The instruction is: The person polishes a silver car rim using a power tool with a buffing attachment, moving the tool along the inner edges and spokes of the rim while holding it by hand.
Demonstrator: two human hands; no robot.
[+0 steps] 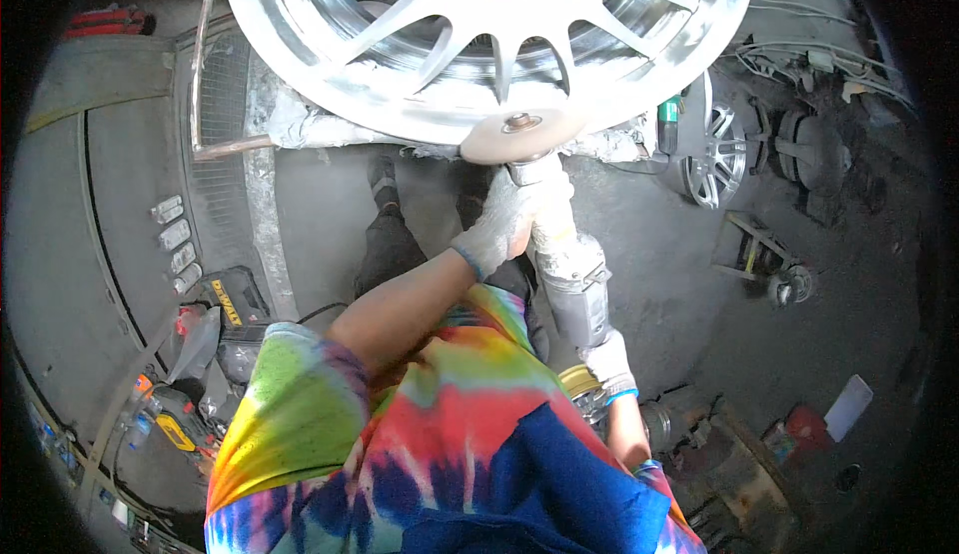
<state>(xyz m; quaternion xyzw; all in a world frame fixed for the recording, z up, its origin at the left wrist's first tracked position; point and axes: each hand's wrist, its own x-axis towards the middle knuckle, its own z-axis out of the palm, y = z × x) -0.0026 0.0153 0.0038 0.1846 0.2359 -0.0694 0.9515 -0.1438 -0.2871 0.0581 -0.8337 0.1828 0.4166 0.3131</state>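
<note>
A bright metal alloy wheel (506, 52) with many spokes lies before me, resting on a wrapped support bar (330, 131). Between my hands is an angle polisher (573, 292), its body coated in whitish residue. Its round pale buffing disc (491, 142) is tilted at the near rim of the wheel; whether it touches is hard to tell. My left hand (498, 220), in a white knit glove, grips the polisher just behind its head. Further back, my right hand (608, 367), gloved too, holds the rear end of the body. The fingers are partly hidden by the tool.
Another alloy wheel (718, 157) stands on the floor at the right, near a small metal stand (749, 247). A DeWalt case (232, 295) and plastic bags lie at the left. Cables (817, 52) run along the upper right. Behind my right arm sits a rusty machine (734, 464).
</note>
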